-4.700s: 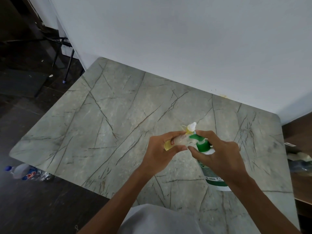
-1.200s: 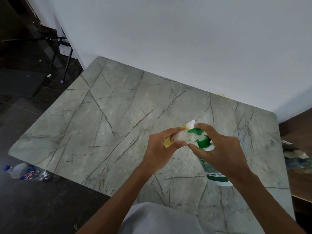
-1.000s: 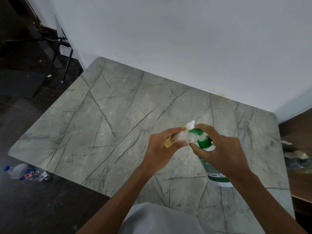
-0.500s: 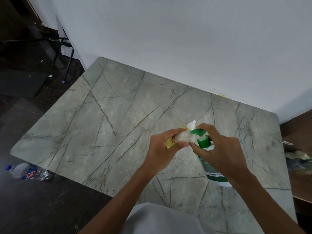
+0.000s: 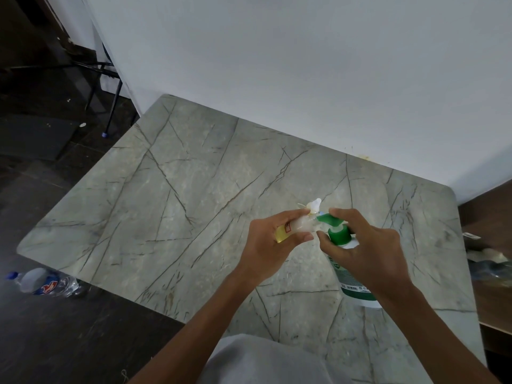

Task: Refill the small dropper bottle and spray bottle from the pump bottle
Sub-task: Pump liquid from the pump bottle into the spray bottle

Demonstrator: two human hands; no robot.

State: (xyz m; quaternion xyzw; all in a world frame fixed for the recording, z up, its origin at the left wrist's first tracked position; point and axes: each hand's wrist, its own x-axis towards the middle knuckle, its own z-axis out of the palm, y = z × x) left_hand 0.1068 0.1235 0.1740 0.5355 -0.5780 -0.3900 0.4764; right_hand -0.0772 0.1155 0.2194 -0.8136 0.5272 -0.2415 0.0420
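My left hand point(image 5: 273, 242) pinches the small dropper bottle point(image 5: 299, 225), tilted, its top end right at the green spout of the pump bottle point(image 5: 352, 278) (standing on the near right of the table point(image 5: 194, 189)). My right hand point(image 5: 368, 253) curls round the pump's neck, index finger on its head.

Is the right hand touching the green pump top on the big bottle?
Touching. In the head view the right hand lays its index finger on the green plastic pump top, thumb just below, with no gap showing.
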